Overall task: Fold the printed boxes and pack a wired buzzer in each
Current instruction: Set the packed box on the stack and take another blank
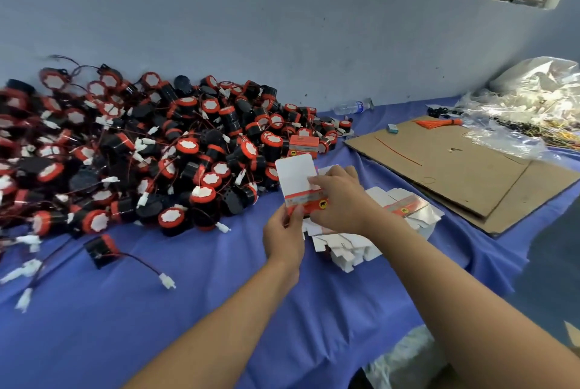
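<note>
hidden: we can't read box (296, 183) print
look: white flap up, orange band below
fingers: left hand (284, 233), right hand (337, 200) pinch it

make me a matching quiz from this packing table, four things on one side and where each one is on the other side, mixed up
Things
1. water bottle
2. cardboard sheet
3. printed box
4. buzzer pile

Places
A. heaped on the left of the blue cloth
B. held between the left hand and the right hand
C. lying on its side by the wall
D. flat on the right of the cloth, partly under plastic bags

Pairs: 1-C, 2-D, 3-B, 4-A
</note>
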The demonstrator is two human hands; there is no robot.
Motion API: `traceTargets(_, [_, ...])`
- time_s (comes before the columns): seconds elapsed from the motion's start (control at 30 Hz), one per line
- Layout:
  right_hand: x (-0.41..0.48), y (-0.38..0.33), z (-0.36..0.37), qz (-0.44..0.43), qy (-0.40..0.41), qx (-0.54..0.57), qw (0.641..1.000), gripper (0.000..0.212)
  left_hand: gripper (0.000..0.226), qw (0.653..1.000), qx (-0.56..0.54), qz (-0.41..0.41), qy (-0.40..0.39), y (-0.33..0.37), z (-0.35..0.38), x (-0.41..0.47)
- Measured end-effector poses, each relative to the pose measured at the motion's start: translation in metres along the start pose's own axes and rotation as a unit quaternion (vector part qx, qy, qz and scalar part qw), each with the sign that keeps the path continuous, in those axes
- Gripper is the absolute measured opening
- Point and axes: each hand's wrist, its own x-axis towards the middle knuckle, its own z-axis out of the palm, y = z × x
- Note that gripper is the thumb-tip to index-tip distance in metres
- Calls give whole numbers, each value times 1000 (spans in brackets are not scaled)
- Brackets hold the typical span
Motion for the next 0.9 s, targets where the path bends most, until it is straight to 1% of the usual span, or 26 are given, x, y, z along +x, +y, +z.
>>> traceTargets(0.1, [-3,-53,-7,-41,70,78,994,66,22,998,-4,56,-21,23,-40,-17])
traceTargets(0.17, [-8,-94,-5,-83,88,148,982,58,23,994,48,91,-34,36,-74,-30])
traceTargets(0.23, [-16,-136,5,-124,65,251,958,45,24,986,118,109,-44,45,-109,-44])
traceTargets(0.27, [-20,-155,12,-141,51,269,951,40,26,984,132,111,-44,50,-125,-51])
traceTargets(0.33, [-25,-186,29,-173,26,263,949,34,28,982,147,115,-23,60,-156,-65])
traceTargets(0.43, [-30,-221,48,-222,-38,277,934,29,31,981,142,126,30,69,-201,-87])
traceTargets(0.5, [-33,-241,58,-250,-63,281,924,25,33,979,146,132,59,73,-228,-100])
traceTargets(0.57, [-39,-259,68,-254,-91,338,902,25,29,971,161,144,99,75,-251,-109])
traceTargets(0.6, [-42,-266,72,-247,-118,389,879,28,27,966,173,147,122,75,-260,-113])
traceTargets(0.67, [-47,-279,81,-225,-188,464,836,46,26,956,197,156,152,76,-277,-121])
traceTargets(0.7, [-50,-283,85,-213,-213,475,827,51,26,953,204,159,157,76,-284,-124])
traceTargets(0.77, [-54,-291,92,-200,-243,486,816,49,28,952,218,152,153,74,-295,-131])
traceTargets(0.87, [-58,-295,97,-192,-241,494,813,46,54,957,213,136,142,72,-307,-137])
traceTargets(0.9, [-59,-295,98,-189,-243,502,808,49,57,963,196,132,133,73,-310,-138])
